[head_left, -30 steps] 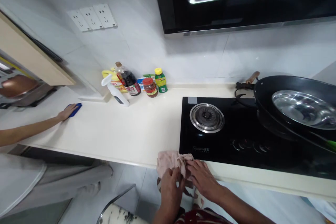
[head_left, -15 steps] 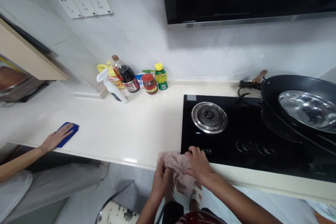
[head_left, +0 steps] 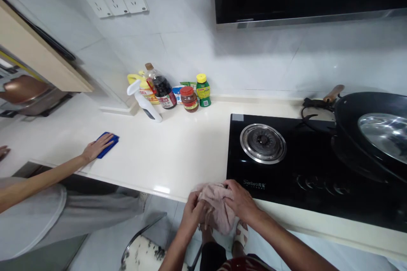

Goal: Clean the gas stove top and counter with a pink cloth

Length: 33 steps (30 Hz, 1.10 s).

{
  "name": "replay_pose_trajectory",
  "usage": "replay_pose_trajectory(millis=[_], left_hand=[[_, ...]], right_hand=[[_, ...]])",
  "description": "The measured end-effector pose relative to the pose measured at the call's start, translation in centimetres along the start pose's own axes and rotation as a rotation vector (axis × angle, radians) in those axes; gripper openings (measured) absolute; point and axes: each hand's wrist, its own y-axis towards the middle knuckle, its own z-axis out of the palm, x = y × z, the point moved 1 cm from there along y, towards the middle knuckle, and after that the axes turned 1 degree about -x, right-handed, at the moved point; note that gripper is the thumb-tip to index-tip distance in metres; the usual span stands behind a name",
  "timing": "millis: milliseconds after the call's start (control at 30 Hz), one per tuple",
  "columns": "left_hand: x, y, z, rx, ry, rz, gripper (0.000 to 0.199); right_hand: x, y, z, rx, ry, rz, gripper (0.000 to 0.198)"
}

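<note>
A crumpled pale pink cloth (head_left: 218, 205) hangs over the front edge of the white counter (head_left: 187, 144), beside the left corner of the black gas stove (head_left: 254, 184). My left hand (head_left: 192, 211) grips its left side, thumb on top. On the cloth's right side my right hand (head_left: 240, 199) is closed, its fingers bent over the fabric. Part of the cloth droops below the counter edge, in front of my feet.
At left, another person's hand (head_left: 97, 148) presses a blue cloth (head_left: 111, 146) on the counter. Bottles, a red-lidded jar (head_left: 189, 100) and a white spray bottle (head_left: 148, 106) stand by the wall. A wok (head_left: 352, 123) sits on the stove; a chair (head_left: 143, 252) is below.
My right hand has drawn back off the stove corner and closed more on the pink cloth. The other person's hand has slid the blue cloth rightward and away. The view has shifted a little left.
</note>
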Motion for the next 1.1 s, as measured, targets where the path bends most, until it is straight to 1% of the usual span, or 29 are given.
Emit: replay_pose_trajectory(millis=[67,133,200,267,333,400,467,533,600,667,767,833,900,967,1000,1033,1100], left_hand=[[0.0,0.0,0.6,0.059,-0.015,-0.010,0.048],[-0.2,0.4,1.2,0.083,-0.002,-0.023,0.047],[-0.5,0.8,1.7,0.089,0.028,-0.031,0.042],[-0.7,0.9,1.9,0.100,0.038,-0.017,0.038],[-0.8,0.7,1.7,0.108,0.027,0.013,0.040],[-0.8,0.4,1.1,0.080,0.020,0.047,0.043],[-0.6,0.3,0.4,0.011,0.037,0.081,0.044],[-0.3,0.5,-0.1,-0.067,0.075,0.119,0.041],[-0.1,1.0,-0.2,-0.115,0.126,0.156,0.034],[0.1,1.5,0.1,-0.133,0.182,0.184,0.025],[0.5,2.1,0.6,-0.143,0.246,0.210,0.017],[0.7,2.5,0.8,-0.144,0.266,0.219,0.015],[1.0,3.2,0.6,-0.147,0.270,0.217,0.016],[1.3,3.9,-0.1,-0.155,0.263,0.201,0.024],[1.5,4.3,-0.7,-0.165,0.258,0.192,0.029],[1.7,4.6,-1.4,-0.183,0.255,0.184,0.034],[2.0,5.2,-3.3,-0.243,0.258,0.179,0.044]], right_hand=[[-0.5,-0.5,0.1,-0.005,-0.118,0.046,0.042],[-1.0,-1.0,0.1,-0.017,-0.225,0.094,0.043],[-1.5,-1.6,0.1,-0.017,-0.294,0.139,0.037],[-1.8,-2.4,0.1,-0.004,-0.301,0.173,0.025],[-1.8,-3.1,0.2,-0.008,-0.223,0.194,0.017],[-1.4,-3.5,0.4,-0.028,-0.045,0.229,0.012],[-0.7,-3.3,0.6,-0.043,0.178,0.247,0.009],[0.0,-2.6,0.6,-0.071,0.317,0.227,0.009],[0.4,-1.5,0.4,-0.103,0.294,0.200,0.015],[0.5,-0.7,-0.1,-0.132,0.161,0.184,0.023],[0.4,-0.8,-0.2,-0.237,-0.097,0.084,0.036],[0.4,-1.7,0.8,-0.279,-0.229,-0.030,0.041],[0.2,-2.7,2.7,-0.224,-0.321,-0.170,0.046],[-0.4,-3.5,5.0,-0.135,-0.406,-0.310,0.061],[-0.7,-3.6,6.1,-0.110,-0.454,-0.358,0.069],[-0.9,-3.5,7.0,-0.106,-0.500,-0.384,0.073],[-1.0,-2.8,8.4,-0.122,-0.566,-0.398,0.072]])
